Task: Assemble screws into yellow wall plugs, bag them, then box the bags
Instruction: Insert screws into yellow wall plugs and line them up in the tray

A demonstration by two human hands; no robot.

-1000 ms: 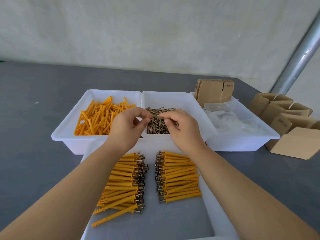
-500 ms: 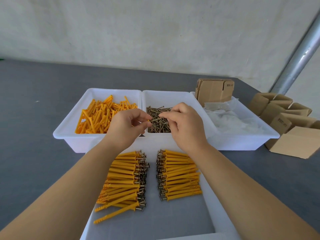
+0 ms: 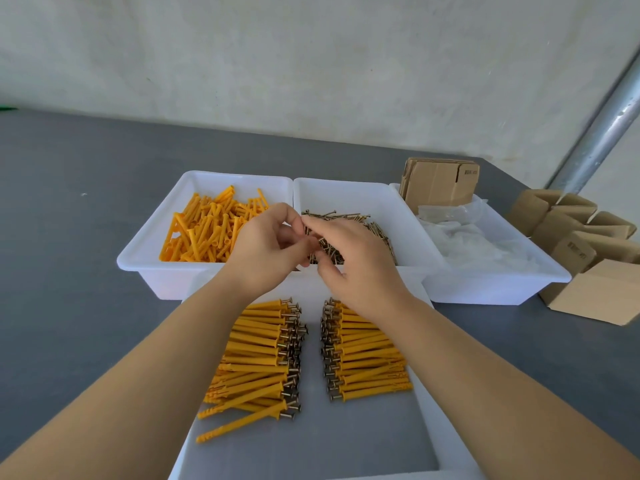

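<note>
**Hands meet over the screw tray**

Over the middle tray (image 3: 408, 216), above the loose screws (image 3: 346, 233), the left hand (image 3: 266, 251) and right hand (image 3: 360, 261) meet, fingers curled; what they pinch cannot be told. Loose yellow plugs (image 3: 207, 230) fill the left tray (image 3: 145, 251). Assembled plugs (image 3: 263, 355) lie in two rows on the near tray (image 3: 446, 441). Clear bags (image 3: 474, 240) and cardboard boxes (image 3: 588, 292) sit to the right.
</note>
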